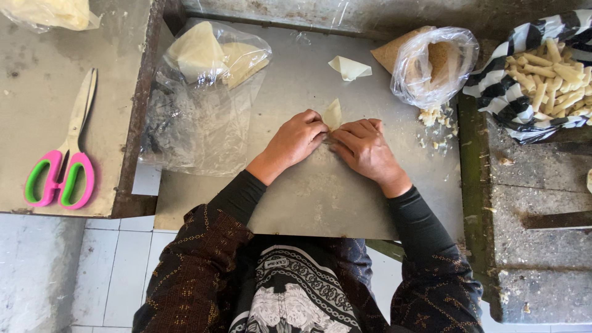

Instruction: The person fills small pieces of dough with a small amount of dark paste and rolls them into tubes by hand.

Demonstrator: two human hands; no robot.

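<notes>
Both hands meet at the middle of a grey metal work surface [320, 191]. My left hand [297, 139] and my right hand [364, 147] pinch a pale, thin pastry wrapper [333, 115] between their fingertips. One pointed corner of the wrapper sticks up above the fingers; the rest is hidden under them. A second folded wrapper piece [349, 68] lies flat farther back on the surface.
A clear plastic bag with stacked pale wrappers [213, 58] lies at the left. A clear bag over brown paper [431, 61] sits at back right, crumbs [436, 117] beside it. Rolled sticks fill a striped black-and-white bag [549, 77]. Pink-and-green scissors [65, 157] lie on the left table.
</notes>
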